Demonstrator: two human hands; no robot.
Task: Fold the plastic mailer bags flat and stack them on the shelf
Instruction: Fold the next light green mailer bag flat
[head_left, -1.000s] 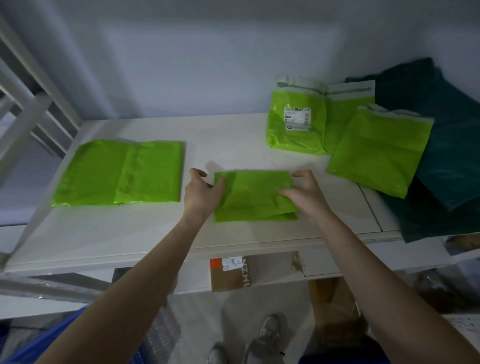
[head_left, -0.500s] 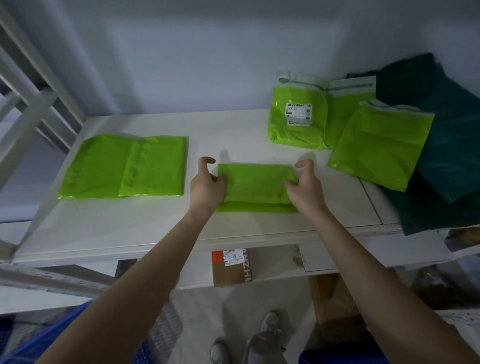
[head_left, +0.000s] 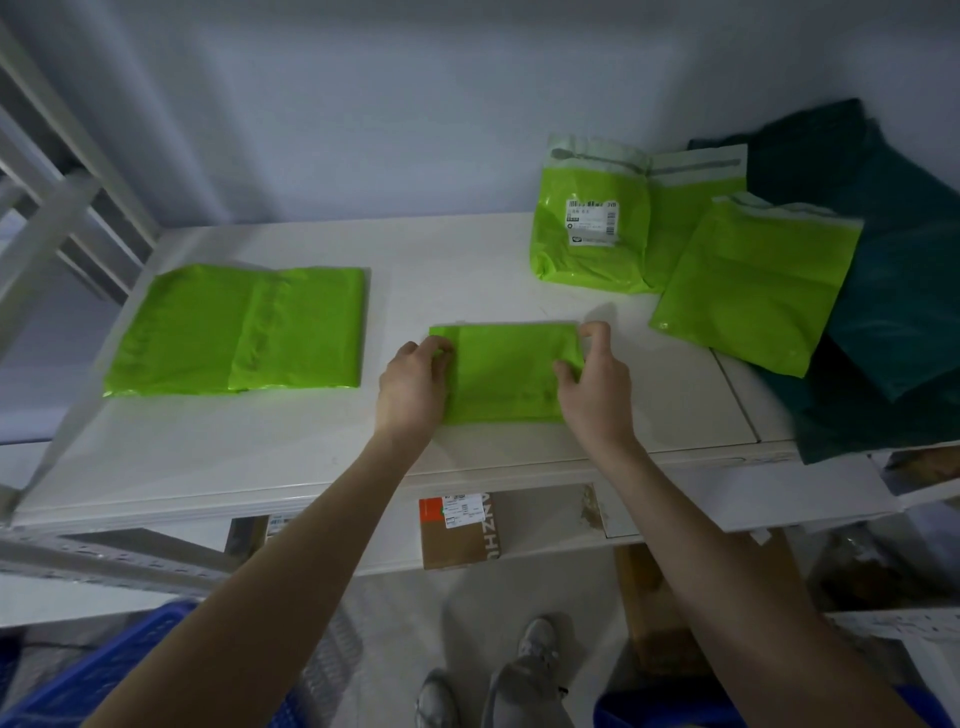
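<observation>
Head view: folded green bag (head_left: 506, 374) lies flat on the white shelf (head_left: 311, 447) near its front edge, with the left hand (head_left: 413, 387) pinching its left edge and the right hand (head_left: 597, 384) holding its right edge, fingers curled over the far corner, so each grip is closed on the bag. Another flat green bag (head_left: 236, 330) lies well apart to the left, while a labelled green parcel (head_left: 592, 228) and an unfolded green bag (head_left: 753, 280) rest at the right rear beside dark teal bags (head_left: 893, 291).
</observation>
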